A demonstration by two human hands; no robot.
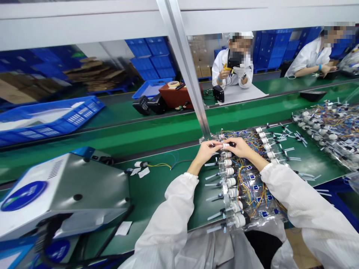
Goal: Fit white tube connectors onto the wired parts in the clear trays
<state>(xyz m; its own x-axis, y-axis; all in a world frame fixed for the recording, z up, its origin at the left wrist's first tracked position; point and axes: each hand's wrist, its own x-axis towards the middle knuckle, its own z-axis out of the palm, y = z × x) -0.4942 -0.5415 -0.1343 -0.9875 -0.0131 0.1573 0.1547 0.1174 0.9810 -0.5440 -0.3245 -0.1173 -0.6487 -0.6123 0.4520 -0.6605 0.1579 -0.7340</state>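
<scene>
Both my hands meet at the far end of a row of small white cylindrical parts with wires. My right hand [239, 147] is closed, its fingers around one white cylindrical part [225, 146]. My left hand [206, 150] pinches at the left end of that same part; what lies between its fingertips is too small to make out. Nearer to me, several similar white cylinders [231, 182] lie in a column, with black pieces and pale strips [214, 215] sticking out left. Coloured wires [241, 170] and small blue squares [255, 187] on clear plastic lie to their right.
A single wired cylinder [140, 164] lies left on the green bench [159, 198], by a large white-and-grey machine [92, 190]. More wired parts [333, 130] are heaped at right. A metal post [187, 67] rises ahead. Two people in white work across the green conveyor [174, 129].
</scene>
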